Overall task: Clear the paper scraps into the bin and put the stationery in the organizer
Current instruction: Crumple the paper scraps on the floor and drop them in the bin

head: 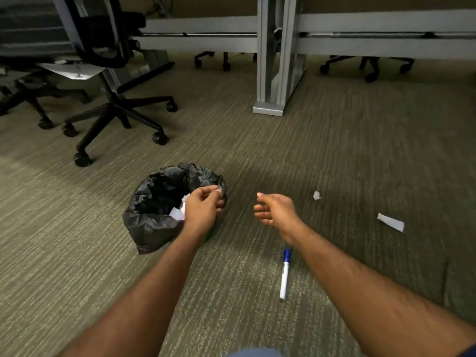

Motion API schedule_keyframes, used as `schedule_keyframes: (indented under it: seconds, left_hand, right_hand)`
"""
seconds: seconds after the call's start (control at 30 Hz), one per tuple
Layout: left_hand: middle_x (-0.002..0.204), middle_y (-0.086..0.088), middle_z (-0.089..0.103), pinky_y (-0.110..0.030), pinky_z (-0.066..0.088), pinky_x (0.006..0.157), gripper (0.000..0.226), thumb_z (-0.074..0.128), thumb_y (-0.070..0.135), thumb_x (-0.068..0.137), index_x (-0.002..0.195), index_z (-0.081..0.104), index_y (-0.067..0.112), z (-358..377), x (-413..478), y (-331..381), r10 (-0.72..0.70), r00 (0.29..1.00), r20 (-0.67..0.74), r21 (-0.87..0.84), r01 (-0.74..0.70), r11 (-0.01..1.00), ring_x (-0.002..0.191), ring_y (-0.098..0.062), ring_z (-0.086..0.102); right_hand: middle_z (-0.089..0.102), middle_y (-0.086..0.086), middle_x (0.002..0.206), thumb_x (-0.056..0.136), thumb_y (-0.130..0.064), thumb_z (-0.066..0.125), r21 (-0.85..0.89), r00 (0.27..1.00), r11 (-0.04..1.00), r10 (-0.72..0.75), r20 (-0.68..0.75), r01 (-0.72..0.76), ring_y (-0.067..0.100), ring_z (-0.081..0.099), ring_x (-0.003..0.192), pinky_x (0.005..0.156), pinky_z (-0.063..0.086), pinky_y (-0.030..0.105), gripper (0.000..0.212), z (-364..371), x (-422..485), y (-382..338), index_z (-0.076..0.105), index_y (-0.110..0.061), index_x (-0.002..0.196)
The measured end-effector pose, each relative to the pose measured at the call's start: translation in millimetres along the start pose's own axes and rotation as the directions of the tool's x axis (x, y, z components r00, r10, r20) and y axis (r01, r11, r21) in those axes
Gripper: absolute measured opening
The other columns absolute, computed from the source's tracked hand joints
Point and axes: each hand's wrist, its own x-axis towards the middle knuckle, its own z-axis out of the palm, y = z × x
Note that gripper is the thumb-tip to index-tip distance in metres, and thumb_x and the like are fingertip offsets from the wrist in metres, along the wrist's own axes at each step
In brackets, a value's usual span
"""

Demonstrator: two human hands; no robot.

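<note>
**Head view**

Floor: olive-grey carpet (334,150) with a fine striped weave, blurred toward the frame edges. A dim shadow patch lies on it just beyond the hands.

The bin (144,228) stands on the carpet left of centre. A crumpled black liner (190,172) folds over its rim. White scraps (177,213) lie inside, against the right wall.

The left hand (203,204) is over the bin's right rim, fingers curled in toward the thumb. White paper shows just at its left edge. I cannot tell whether the fingers pinch that paper, the liner, or nothing.

The right hand (275,210) is in the air to the right of the bin and apart from it. Its thumb is up, its fingers are loosely curled, and nothing is in it.

On the carpet:
- The marker (285,274) has a white barrel and a blue cap. It lies beside the right forearm, with the cap end pointing away from the person and close under the wrist.
- A small scrap (316,195) lies to the right of the right hand.
- A larger scrap (390,222), a folded strip, lies farther right, well apart from the bin.

Room: an office.
- A black chair (116,106) on castors stands at upper left.
- A second chair (28,91) stands behind it at the left edge, partly cut off.
- A grey desk leg (270,73) with a flat foot stands at upper centre-right.
- Grey rails (386,45) run out from the leg to both sides.
- More castor bases (368,69) show beneath the rails.
</note>
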Motion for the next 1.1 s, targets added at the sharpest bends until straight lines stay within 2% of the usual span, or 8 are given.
schedule_keyframes:
  seconds: [0.23,0.33,0.57,0.67,0.77,0.83,0.93,1.1]
  left_hand:
    - [0.078,-0.002,0.063,-0.025,0.047,0.062,0.006,0.062,0.011,0.091,0.093,0.063,0.016,88.2,-14.7,-21.0,-0.030,0.950,0.311,0.192,-0.032,0.981,0.068,-0.010,0.059]
    - [0.080,-0.002,0.062,-0.023,0.047,0.060,0.012,0.061,0.011,0.092,0.103,0.063,0.009,128.5,-25.1,-25.2,-0.044,0.936,0.350,0.180,-0.021,0.983,0.068,-0.010,0.058]
    - [0.081,-0.005,0.061,-0.022,0.045,0.058,0.021,0.060,0.007,0.092,0.111,0.061,-0.001,192.8,-57.5,-62.0,-0.129,0.897,0.422,0.171,0.061,0.983,0.067,-0.012,0.057]
    - [0.080,-0.007,0.060,-0.022,0.042,0.056,0.023,0.061,0.006,0.091,0.112,0.061,-0.004,214.2,-67.9,-87.3,-0.158,0.893,0.422,0.218,0.069,0.973,0.064,-0.013,0.055]
    - [0.082,-0.006,0.064,-0.027,0.049,0.064,0.022,0.064,0.009,0.089,0.109,0.064,0.000,231.7,-84.7,-114.6,-0.168,0.865,0.472,0.300,0.021,0.954,0.070,-0.016,0.060]
    - [0.088,-0.008,0.068,-0.033,0.052,0.077,0.019,0.066,0.013,0.087,0.105,0.066,0.006,243.4,-100.3,-132.2,-0.164,0.822,0.545,0.362,-0.055,0.930,0.081,-0.022,0.064]
    - [0.082,0.002,0.065,-0.029,0.049,0.077,0.013,0.069,0.019,0.085,0.098,0.066,0.017,263.8,-128.5,-153.9,-0.135,0.735,0.665,0.425,-0.223,0.877,0.079,-0.016,0.061]
    - [0.087,0.000,0.068,-0.031,0.051,0.076,0.026,0.069,0.026,0.082,0.106,0.066,0.016,290.9,-178.3,-179.1,-0.177,0.453,0.874,0.434,-0.560,0.706,0.084,-0.019,0.065]
  right_hand:
    - [0.066,0.007,0.076,0.090,-0.016,0.062,-0.018,0.988,1.000,-0.003,-0.154,0.000,0.011,0.060,0.059,0.051,0.045,0.017,0.011,-60.9,-10.1,30.7,0.064,-0.014,0.080]
    - [0.063,0.006,0.071,0.091,-0.009,0.059,-0.014,0.973,1.000,-0.006,-0.230,0.003,0.007,0.056,0.053,0.041,0.041,0.011,0.015,-89.6,-11.8,40.1,0.062,-0.012,0.076]
    - [0.061,0.006,0.068,0.090,-0.005,0.058,-0.005,0.925,1.000,0.011,-0.381,-0.014,0.004,0.055,0.047,0.039,0.040,0.010,0.022,-152.9,-20.4,66.4,0.061,-0.014,0.071]
    - [0.060,0.007,0.068,0.090,-0.005,0.059,-0.007,0.902,1.000,0.011,-0.431,-0.015,0.008,0.054,0.049,0.039,0.038,0.011,0.021,-184.1,-27.3,78.4,0.060,-0.013,0.070]
    - [0.059,0.007,0.066,0.089,-0.004,0.060,-0.055,0.873,0.998,0.003,-0.487,-0.035,-0.002,0.052,0.038,0.037,0.037,0.010,0.023,-220.6,-41.6,96.0,0.058,-0.013,0.069]
    - [0.059,0.007,0.064,0.088,-0.001,0.058,-0.086,0.854,0.994,0.008,-0.520,-0.062,-0.004,0.051,0.035,0.037,0.037,0.010,0.024,-246.1,-56.6,111.5,0.059,-0.013,0.067]
    - [0.060,0.006,0.064,0.086,0.003,0.055,-0.134,0.821,0.985,0.011,-0.571,-0.107,-0.001,0.053,0.039,0.039,0.038,0.012,0.028,-281.7,-84.3,135.1,0.061,-0.014,0.065]
    - [0.062,0.011,0.065,0.084,0.002,0.057,-0.184,0.779,0.965,0.031,-0.626,-0.186,0.017,0.055,0.053,0.052,0.044,0.024,0.025,-325.7,-136.5,173.7,0.062,-0.014,0.066]
